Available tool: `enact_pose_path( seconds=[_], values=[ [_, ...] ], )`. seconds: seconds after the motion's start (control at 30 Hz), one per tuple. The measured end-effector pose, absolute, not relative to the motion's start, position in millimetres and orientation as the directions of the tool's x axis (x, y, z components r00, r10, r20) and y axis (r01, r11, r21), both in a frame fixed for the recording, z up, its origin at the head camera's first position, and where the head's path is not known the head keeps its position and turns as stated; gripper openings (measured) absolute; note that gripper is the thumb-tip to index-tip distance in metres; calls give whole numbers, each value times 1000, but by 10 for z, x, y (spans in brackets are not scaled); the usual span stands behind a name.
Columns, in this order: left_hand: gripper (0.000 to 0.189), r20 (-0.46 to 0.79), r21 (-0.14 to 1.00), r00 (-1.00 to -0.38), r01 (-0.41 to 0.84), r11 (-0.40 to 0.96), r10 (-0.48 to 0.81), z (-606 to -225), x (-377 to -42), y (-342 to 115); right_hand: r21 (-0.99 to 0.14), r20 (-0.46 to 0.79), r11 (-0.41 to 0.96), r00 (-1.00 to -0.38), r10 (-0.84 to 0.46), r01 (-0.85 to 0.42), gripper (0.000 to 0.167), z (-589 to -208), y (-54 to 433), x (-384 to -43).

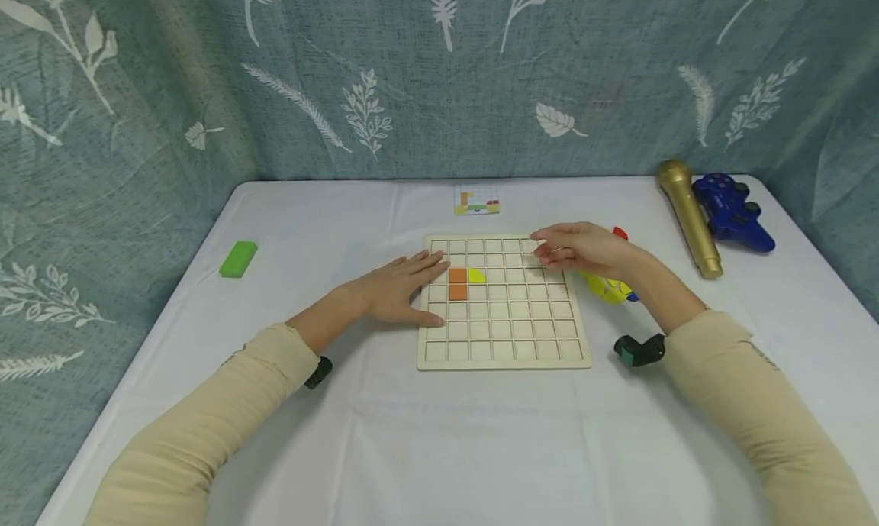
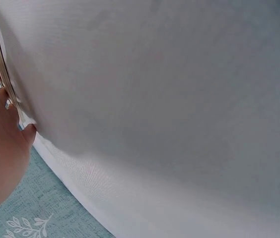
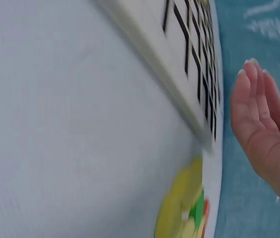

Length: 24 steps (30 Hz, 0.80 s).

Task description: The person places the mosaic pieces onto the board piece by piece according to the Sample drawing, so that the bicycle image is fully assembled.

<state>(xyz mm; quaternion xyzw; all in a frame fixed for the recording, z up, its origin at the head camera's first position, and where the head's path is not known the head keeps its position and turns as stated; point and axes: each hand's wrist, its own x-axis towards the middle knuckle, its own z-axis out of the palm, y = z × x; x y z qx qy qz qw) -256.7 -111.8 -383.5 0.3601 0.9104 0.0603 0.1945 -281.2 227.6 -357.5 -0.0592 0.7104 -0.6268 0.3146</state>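
Observation:
A pale wooden grid board [image 1: 529, 330] lies flat on the white table. Two orange squares [image 1: 458, 292] fill neighbouring cells near its left side, and a yellow piece with a rounded corner [image 1: 476, 276] sits beside the upper one. My left hand [image 1: 398, 289] rests on the board's left edge, fingers spread and thumb apart. Over the far right corner hovers my right hand [image 1: 584, 247], its fingers loosely bent; in the right wrist view the palm [image 3: 274, 144] holds nothing. Partly hidden behind that arm are yellow, red and blue pieces [image 1: 607, 288].
A small card with a coloured grid pattern [image 1: 477, 201] lies beyond the board. Far left is a green block [image 1: 238, 259]. A gold microphone [image 1: 690, 219] and a blue game controller [image 1: 735, 213] lie at the back right. A patterned curtain [image 1: 412, 75] hangs behind the table.

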Motion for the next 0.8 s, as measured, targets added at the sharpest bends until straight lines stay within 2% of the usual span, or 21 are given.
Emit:
enact_pose_path(
  seconds=[0.37,0.57,0.8],
  values=[
    [101,-310,254,-668,628,736,677,-3836,-2568,-1121,-934,-353,191,-863,-363,302,53,-3526,2758,-2989],
    [100,-311,244,-671,628,739,673,-3834,-2559,-1133,-945,-307,215,-897,-317,248,58,-3500,2892,-3071],
    [98,-300,263,-664,633,728,685,-3811,-2524,-1126,-891,-264,442,-914,-309,108,54,-3568,2993,-3118]
  ],
)
